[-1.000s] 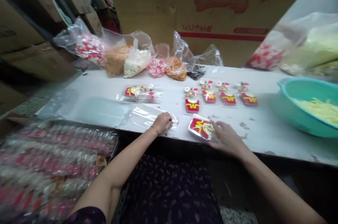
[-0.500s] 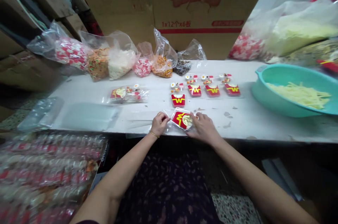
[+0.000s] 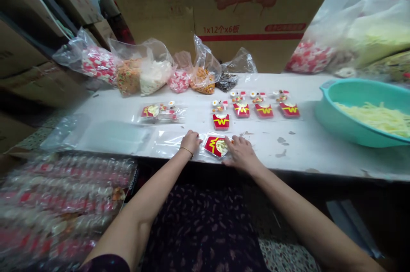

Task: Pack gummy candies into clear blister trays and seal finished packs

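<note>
On my feed both forearms come up from the lower corners and converge at the table's (image 3: pixel 297 148) near edge, elbows well apart, wrists low. My left hand (image 3: pixel 189 142) lies knuckles up, fingers curled in, at the right end of a flat clear bag (image 3: pixel 165 139); glare on the film means I can't tell whether the fingertips pinch it. My right hand (image 3: pixel 242 152) is partly open, palm down, thumb on the near side and fingers on the far side, holding the right end of a red pack (image 3: pixel 211 144). That pack lies tilted on the table between my hands, its left end just beside the left fingertips. Four more packs (image 3: pixel 263 110) lie beyond, near a filled bag (image 3: pixel 150 112); a green basin (image 3: pixel 339 122) sits well to the right.
</note>
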`<state>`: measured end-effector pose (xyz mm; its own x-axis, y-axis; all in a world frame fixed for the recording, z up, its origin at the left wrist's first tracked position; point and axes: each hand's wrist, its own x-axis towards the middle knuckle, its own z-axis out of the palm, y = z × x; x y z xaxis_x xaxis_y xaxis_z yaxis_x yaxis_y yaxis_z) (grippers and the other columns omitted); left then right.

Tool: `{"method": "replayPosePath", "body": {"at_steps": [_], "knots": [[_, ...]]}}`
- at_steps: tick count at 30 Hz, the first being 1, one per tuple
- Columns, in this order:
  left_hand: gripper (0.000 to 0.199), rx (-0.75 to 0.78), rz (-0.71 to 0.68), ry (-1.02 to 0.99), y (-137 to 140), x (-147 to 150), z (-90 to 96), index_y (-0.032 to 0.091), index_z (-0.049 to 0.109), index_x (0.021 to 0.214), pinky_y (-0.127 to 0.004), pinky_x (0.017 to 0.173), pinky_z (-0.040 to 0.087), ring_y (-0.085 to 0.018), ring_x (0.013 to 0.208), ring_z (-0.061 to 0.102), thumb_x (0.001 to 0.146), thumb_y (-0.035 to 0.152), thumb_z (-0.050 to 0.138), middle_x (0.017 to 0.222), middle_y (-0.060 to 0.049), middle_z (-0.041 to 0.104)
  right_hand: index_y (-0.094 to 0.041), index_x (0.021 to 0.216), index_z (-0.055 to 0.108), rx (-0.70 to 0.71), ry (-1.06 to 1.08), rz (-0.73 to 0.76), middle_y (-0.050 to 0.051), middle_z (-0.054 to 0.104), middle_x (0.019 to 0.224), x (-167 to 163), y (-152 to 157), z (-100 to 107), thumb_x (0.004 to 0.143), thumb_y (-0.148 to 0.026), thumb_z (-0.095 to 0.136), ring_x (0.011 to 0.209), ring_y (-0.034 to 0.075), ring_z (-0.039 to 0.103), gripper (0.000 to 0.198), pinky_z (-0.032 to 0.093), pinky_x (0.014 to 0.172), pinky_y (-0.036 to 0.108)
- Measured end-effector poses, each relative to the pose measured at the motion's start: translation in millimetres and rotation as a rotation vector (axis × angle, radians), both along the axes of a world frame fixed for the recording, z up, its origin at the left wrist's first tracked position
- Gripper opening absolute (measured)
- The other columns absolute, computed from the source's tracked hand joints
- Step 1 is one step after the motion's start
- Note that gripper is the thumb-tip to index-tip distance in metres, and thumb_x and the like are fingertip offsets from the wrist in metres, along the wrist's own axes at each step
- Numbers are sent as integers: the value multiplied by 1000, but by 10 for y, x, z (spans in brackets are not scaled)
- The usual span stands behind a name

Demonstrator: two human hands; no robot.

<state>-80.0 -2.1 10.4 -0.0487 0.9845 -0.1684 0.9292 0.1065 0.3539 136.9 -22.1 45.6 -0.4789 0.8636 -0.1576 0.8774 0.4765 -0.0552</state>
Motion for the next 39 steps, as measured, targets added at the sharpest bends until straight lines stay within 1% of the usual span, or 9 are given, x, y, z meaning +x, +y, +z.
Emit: {"method": "replayPosePath", "body": {"at_steps": [2,5,8,11,16,20,29,34,39], "knots": [[22,57,-41,41,-29,-18,16,18,59,91,-31,73,45,-20,87,54,75,32,53,105,-8,52,-16,131,30,-11,-6,6,16,44,117,-14,11,8,58,-55,62,103,31,39,88,31,85,41],[23,84,-143,43,-70,-103,18,19,59,93,-34,78,43,-22,94,50,75,33,54,105,-7,52,-16,131,29,-22,-21,17,16,43,118,-23,25,18,59,-55,61,104,31,38,89,30,85,41],[22,116,-282,-40,-93,-232,-31,21,60,94,-35,84,41,-21,97,47,74,30,56,106,-6,51,-16,131,28,-34,-43,18,16,43,118,-28,38,23,60,-56,60,104,31,38,88,30,85,41],[27,179,-328,-124,-115,-334,-114,19,59,95,-35,86,40,-21,96,47,70,29,61,106,-7,51,-17,131,28,-40,-61,20,16,43,117,-39,54,31,60,-57,60,103,30,39,88,31,84,40],[4,273,-252,-196,-157,-318,-209,18,60,74,-31,81,41,-17,84,49,73,21,57,88,-4,56,-17,130,29,-34,-71,26,15,44,116,-72,78,58,59,-56,61,101,30,40,87,31,82,39],[10,257,-198,-161,-167,-230,-221,18,55,64,-31,75,41,-17,77,48,74,16,53,76,-4,54,-17,130,29,-34,-84,21,15,44,116,-90,87,52,59,-57,60,101,30,40,87,32,81,39],[14,448,42,-420,-284,-238,-86,19,44,63,-28,69,42,-14,70,47,77,16,45,69,-2,48,-17,130,30,-15,-45,-10,15,45,115,-77,135,45,61,-58,58,100,29,41,85,34,79,37],[11,389,-54,-262,-340,-277,-91,19,46,65,-31,74,41,-17,76,48,76,15,45,74,-4,49,-18,131,29,-51,-31,28,15,45,116,-103,129,38,61,-61,57,101,30,41,86,34,80,38],[13,339,64,-247,-361,-242,-190,20,44,65,-30,71,42,-17,75,49,76,14,44,76,-4,49,-18,131,28,-132,-9,80,15,44,117,-217,10,48,59,-60,59,102,29,41,89,35,79,37]]}}
